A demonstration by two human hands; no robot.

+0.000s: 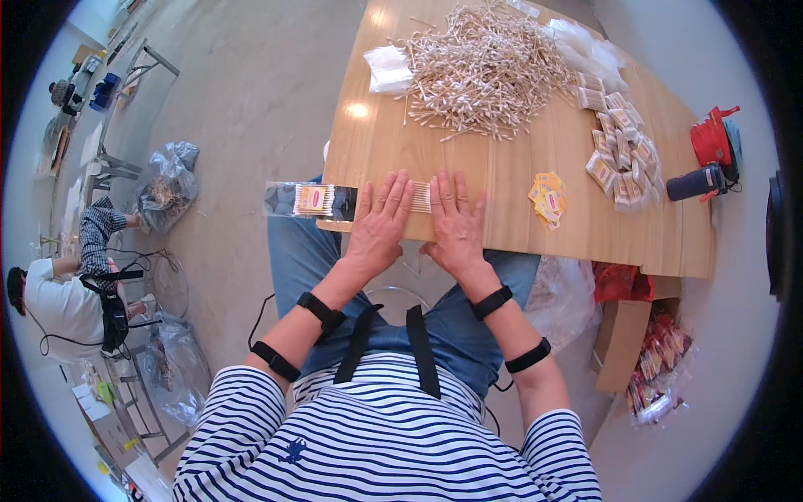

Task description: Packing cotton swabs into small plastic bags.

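My left hand [381, 219] and my right hand [456, 219] lie flat near the table's front edge, fingers stretched out. Between them is a small row of cotton swabs [421, 197], side by side, its two ends partly covered by my fingers. Left of my left hand, a clear plastic bag [280, 199] sticks out past the table's left edge, with a yellow card [312, 199] and swabs at it; dark pads or holders flank the card. Several yellow cards [548, 201] lie loosely stacked to the right of my right hand.
A big heap of loose cotton swabs [485, 71] covers the far part of the wooden table [502, 238]. Filled swab packs [623, 159] are piled at right, near a dark cylinder [696, 182] and red pouch [711, 138]. A cardboard box [623, 343] stands below. Another person [71, 301] sits far left.
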